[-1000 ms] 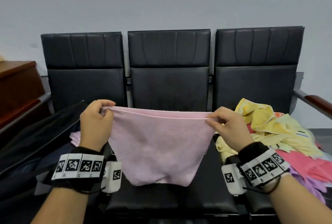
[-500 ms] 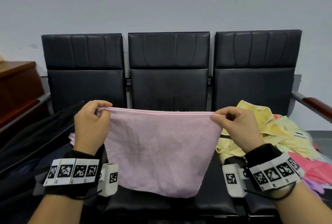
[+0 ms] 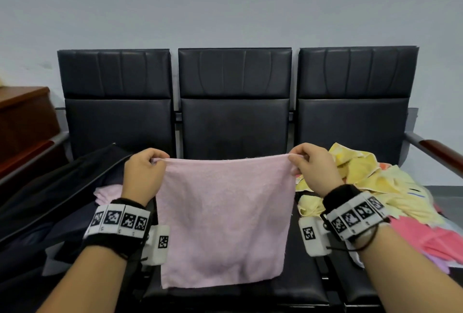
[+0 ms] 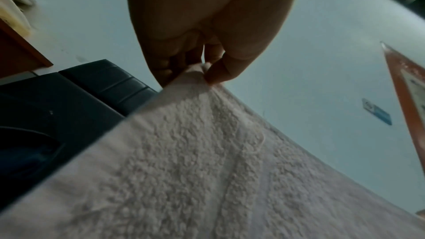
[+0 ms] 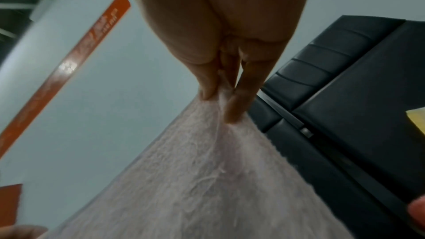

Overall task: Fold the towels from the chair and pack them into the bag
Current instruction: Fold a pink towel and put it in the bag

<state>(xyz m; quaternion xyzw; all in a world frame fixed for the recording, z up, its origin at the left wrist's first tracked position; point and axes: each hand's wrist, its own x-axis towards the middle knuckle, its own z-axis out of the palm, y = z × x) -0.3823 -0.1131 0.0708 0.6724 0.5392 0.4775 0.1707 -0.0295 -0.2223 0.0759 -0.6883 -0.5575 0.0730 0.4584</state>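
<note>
Two hands are up and well apart, each clamped on a top corner of the pink towel (image 3: 223, 222): the left hand (image 3: 142, 177) has its corner bunched between thumb and curled fingers, and the right hand (image 3: 314, 171) pinches the opposite corner, thumb against fingers, as both wrist views confirm. The top hem runs taut and nearly level between them, and the cloth hangs flat in front of the middle seat of the chair (image 3: 234, 117), its lower edge close to the seat's front lip, though whether it touches cannot be told. By the look of it this is the spread-out step, the towel squared and ready for its first fold. The next move likely calls for bringing the two corners together evenly, or laying the cloth on the seat and doubling it over, with the side edges kept aligned. There's room for that: the middle seat under the towel looks bare. To the right, a loose heap of yellow towels (image 3: 370, 182) and pink-red cloths (image 3: 426, 237) sits just beside the right wrist, so a wide swing could snag it. To the left, the dark bag (image 3: 62, 194) lies open with a folded pale pink towel (image 3: 107, 193) showing at its mouth, near the left hand.
</note>
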